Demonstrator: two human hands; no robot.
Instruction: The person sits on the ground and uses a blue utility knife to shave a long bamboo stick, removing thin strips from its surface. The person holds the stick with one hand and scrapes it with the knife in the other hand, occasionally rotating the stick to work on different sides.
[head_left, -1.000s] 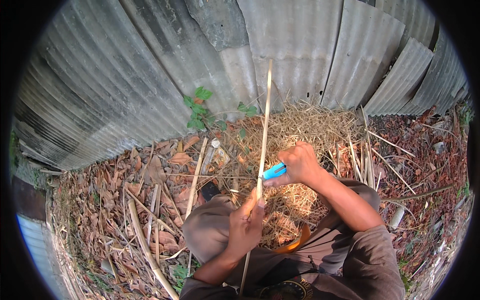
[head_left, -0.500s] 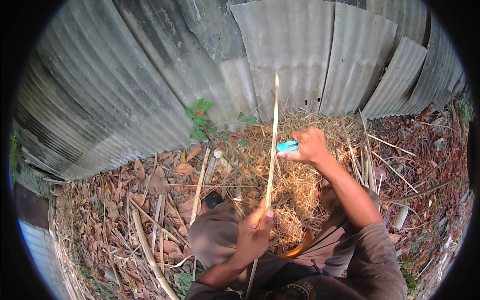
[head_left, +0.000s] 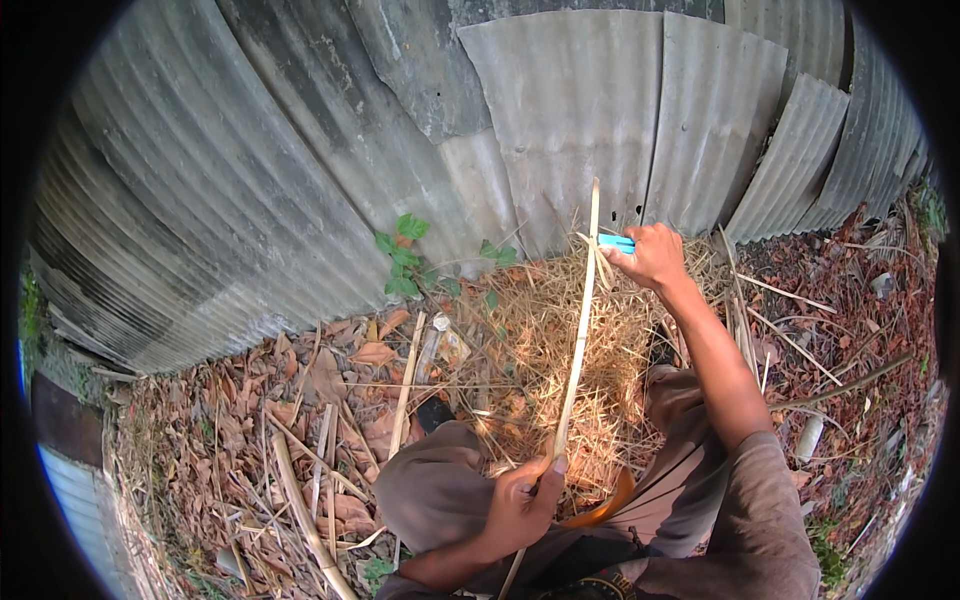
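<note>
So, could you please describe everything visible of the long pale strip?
The pale tan strip is long, thin and bamboo-like. It slants up and right from the left hand's grip, its lower part continuing toward the picture's bottom edge. Near its upper tip, thin curls show where the right hand's grip holds a blue tool seemingly against it.

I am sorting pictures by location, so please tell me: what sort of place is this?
Outdoors, probably a yard's edge: upright corrugated sheets, fallen leaves and a green plant suggest it.
</note>
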